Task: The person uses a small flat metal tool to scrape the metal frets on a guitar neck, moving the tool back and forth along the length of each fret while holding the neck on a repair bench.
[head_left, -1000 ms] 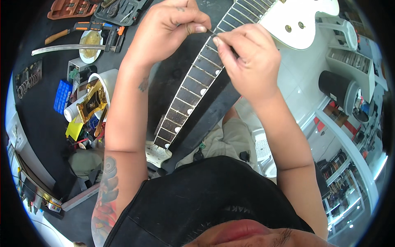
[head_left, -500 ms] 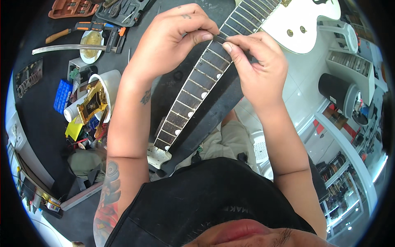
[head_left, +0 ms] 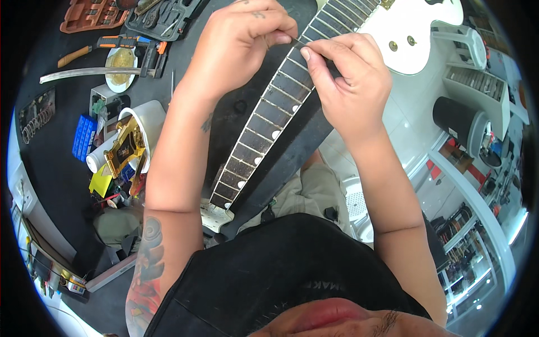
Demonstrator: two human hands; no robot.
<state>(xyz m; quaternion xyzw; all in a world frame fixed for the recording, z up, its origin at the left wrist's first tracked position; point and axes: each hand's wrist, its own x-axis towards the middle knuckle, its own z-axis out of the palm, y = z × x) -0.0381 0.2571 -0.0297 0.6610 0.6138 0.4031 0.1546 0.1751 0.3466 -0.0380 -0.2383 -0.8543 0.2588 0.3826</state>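
A guitar neck [head_left: 261, 122] with a dark fretboard, metal frets and pale inlay dots runs diagonally across the bench. Its white body [head_left: 407, 48] lies at the far right, and the bare pale headstock end [head_left: 215, 216] points toward me. Above the fretboard, my left hand [head_left: 247, 42] pinches thumb against fingers at the neck's left edge. My right hand [head_left: 353, 78] is closed in a pinch over the fretboard's right side. Between the two pinches stretches a thin dark strip [head_left: 300, 42], lying across the neck near a fret; its ends are hidden in my fingers.
On the dark bench at left are a clamp [head_left: 151, 59], a white plate [head_left: 120, 78] and open tool cases [head_left: 160, 19]. A white bucket [head_left: 154, 121] holds gold guitar hardware [head_left: 124, 149]. Beyond the bench's right edge stand a black bin [head_left: 455, 123] and a white chair [head_left: 469, 48].
My left hand has shifted slightly up and away from the fretboard, so more of the thin strip shows. My right hand has moved a little up and left. The view has shifted slightly.
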